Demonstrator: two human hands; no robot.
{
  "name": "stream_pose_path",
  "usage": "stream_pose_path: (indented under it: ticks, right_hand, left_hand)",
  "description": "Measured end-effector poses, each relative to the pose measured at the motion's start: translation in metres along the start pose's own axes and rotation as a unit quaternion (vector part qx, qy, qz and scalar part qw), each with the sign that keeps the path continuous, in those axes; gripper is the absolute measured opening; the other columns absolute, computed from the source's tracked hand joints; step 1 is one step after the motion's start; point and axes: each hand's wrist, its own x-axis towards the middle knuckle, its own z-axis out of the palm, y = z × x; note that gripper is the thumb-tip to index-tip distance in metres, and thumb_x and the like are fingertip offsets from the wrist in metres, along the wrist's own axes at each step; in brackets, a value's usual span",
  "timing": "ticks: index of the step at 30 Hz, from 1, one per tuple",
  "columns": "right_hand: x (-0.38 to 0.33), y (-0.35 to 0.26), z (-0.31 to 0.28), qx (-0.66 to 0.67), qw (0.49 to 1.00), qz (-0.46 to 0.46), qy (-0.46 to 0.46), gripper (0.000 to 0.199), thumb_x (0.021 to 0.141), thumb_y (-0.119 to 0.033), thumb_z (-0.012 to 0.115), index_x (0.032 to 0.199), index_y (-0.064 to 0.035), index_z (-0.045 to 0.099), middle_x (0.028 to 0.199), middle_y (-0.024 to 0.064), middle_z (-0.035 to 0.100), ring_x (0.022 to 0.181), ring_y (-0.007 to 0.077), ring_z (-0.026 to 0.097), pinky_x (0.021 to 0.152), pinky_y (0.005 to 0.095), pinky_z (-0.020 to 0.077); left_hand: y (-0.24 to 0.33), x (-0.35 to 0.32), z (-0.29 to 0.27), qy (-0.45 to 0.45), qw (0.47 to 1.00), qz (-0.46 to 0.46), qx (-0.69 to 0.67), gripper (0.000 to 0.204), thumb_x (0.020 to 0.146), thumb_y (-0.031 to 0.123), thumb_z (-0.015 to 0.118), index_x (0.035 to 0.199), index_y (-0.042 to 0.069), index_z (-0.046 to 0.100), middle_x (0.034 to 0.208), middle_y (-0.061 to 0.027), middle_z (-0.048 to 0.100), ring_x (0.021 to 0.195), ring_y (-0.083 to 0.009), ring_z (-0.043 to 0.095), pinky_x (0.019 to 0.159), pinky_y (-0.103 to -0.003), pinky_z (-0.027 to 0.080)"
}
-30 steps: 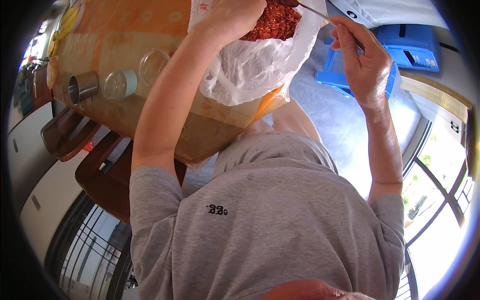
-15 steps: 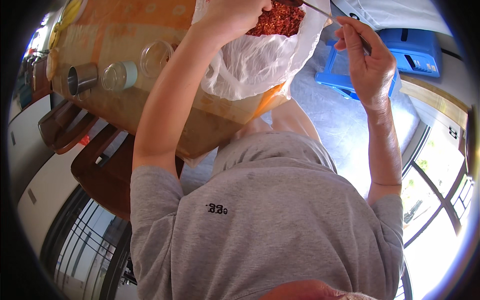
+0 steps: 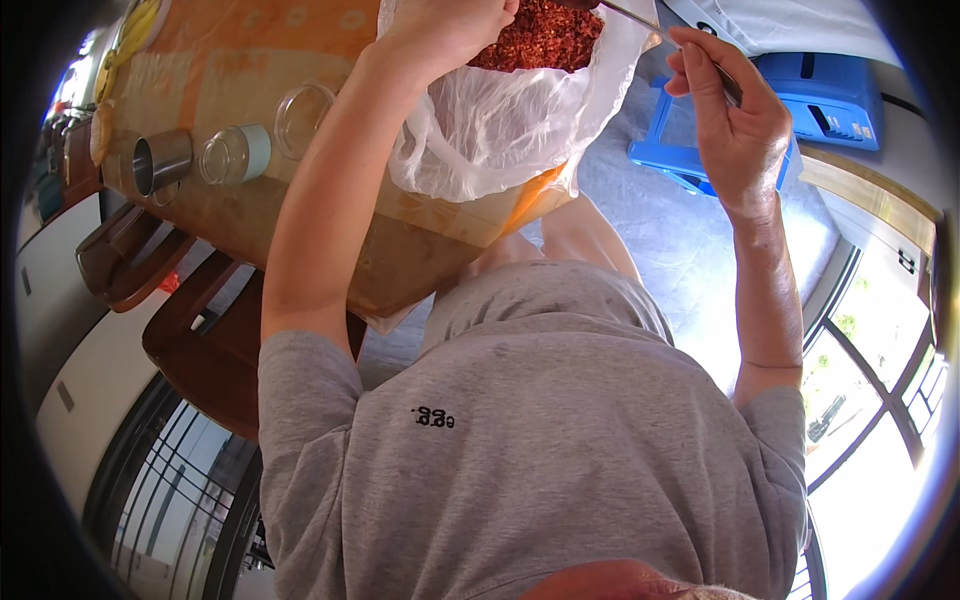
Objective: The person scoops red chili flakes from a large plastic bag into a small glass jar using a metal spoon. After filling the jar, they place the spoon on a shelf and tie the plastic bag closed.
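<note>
A white plastic bag (image 3: 500, 140) sits on the near right part of the table, full of dark red chili flakes (image 3: 545, 40). My left hand (image 3: 450, 30) is at the bag's left side by the top edge of the view, its fingers curled closed, apparently on the plastic; the fingertips are partly cut off. My right hand (image 3: 740, 125) grips the end of a long, thin metal spoon (image 3: 640, 20) between thumb and fingers, to the right of the bag. The spoon's shaft slants up left over the flakes. Its far end is dark and partly outside the view.
On the table (image 3: 230, 75), left of my forearm, are a metal cup (image 3: 165, 160) lying on its side, a glass jar (image 3: 235, 155) and a clear round container (image 3: 303, 118). Wooden chairs (image 3: 205, 340) stand left. A blue stool (image 3: 670, 155) is right.
My left hand and the bag have shifted slightly left and up. The right hand and spoon have hardly moved.
</note>
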Motion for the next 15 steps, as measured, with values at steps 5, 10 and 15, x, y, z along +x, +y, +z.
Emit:
stream_pose_path:
  ticks: [5,10,15]
  right_hand:
    - [0.0,-0.001,-0.001,0.017,1.0,0.021,0.004,0.019,0.091,-0.015,0.056,0.106,-0.0071,0.066,0.083,0.0057,0.068,0.071,0.011,0.065,0.061,0.0202,0.0501]
    - [0.002,-0.014,-0.002,0.063,0.996,0.06,0.006,0.018,0.09,-0.01,0.057,0.103,0.0007,0.063,0.079,0.0064,0.065,0.067,0.0082,0.061,0.059,0.0197,0.0491]
    - [0.004,-0.02,-0.002,0.095,0.992,0.085,-0.003,0.018,0.091,-0.01,0.056,0.103,0.001,0.063,0.079,0.0065,0.065,0.067,0.0078,0.061,0.059,0.0191,0.0483]
  left_hand:
    - [-0.002,-0.01,-0.006,0.027,0.999,-0.03,-0.035,0.007,0.074,0.006,0.067,0.081,0.005,0.066,0.074,-0.0083,0.062,0.063,-0.0158,0.059,0.059,-0.026,0.047]
    - [-0.004,-0.018,-0.008,0.042,0.996,-0.054,-0.052,0.007,0.074,0.006,0.067,0.08,0.005,0.066,0.073,-0.0084,0.062,0.063,-0.016,0.059,0.059,-0.026,0.047]
    - [-0.005,-0.023,-0.006,0.054,0.994,-0.072,-0.06,0.006,0.074,0.006,0.067,0.08,0.005,0.066,0.073,-0.0086,0.062,0.063,-0.0162,0.059,0.059,-0.026,0.047]
